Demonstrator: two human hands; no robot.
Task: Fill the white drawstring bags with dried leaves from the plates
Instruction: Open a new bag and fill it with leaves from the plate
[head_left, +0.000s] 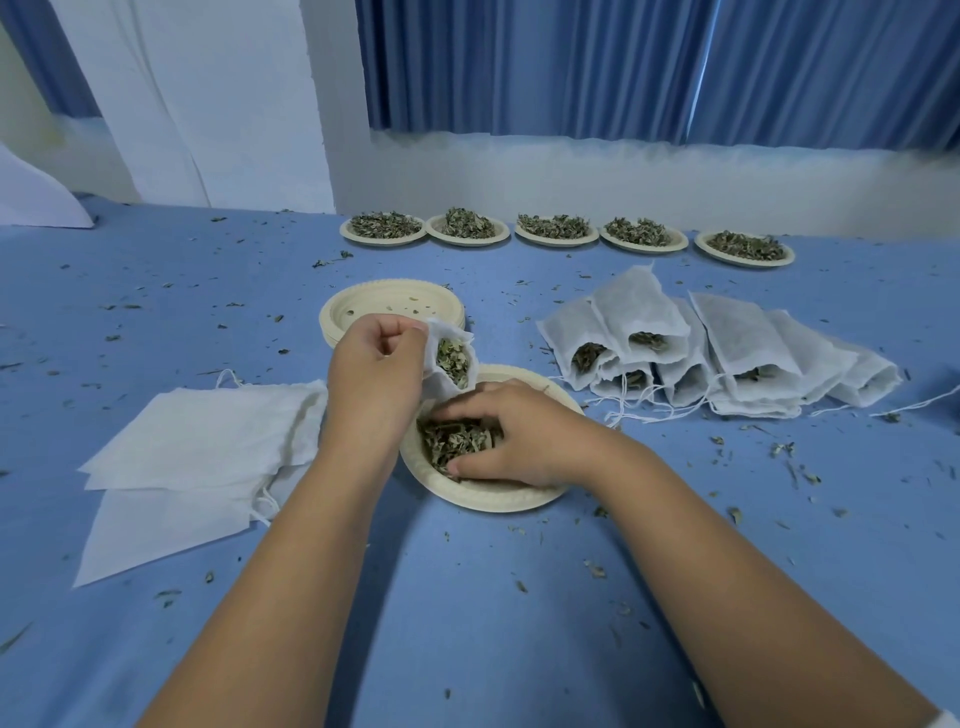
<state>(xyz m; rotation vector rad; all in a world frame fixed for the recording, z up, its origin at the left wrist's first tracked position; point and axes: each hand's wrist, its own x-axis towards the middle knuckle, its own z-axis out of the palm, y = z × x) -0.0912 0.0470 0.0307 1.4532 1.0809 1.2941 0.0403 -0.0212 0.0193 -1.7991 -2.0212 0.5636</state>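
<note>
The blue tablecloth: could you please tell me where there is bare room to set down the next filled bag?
Free apart from leaf crumbs: far left, beyond the empty bags, and near right, in front of the filled bags. The centre is crowded: left hand and right hand work over the plate of leaves beside the stacked empty plates.

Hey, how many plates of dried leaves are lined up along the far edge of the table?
5, in one row below the blue curtain: leftmost plate, second, middle, fourth, rightmost. None looks hidden.
</note>
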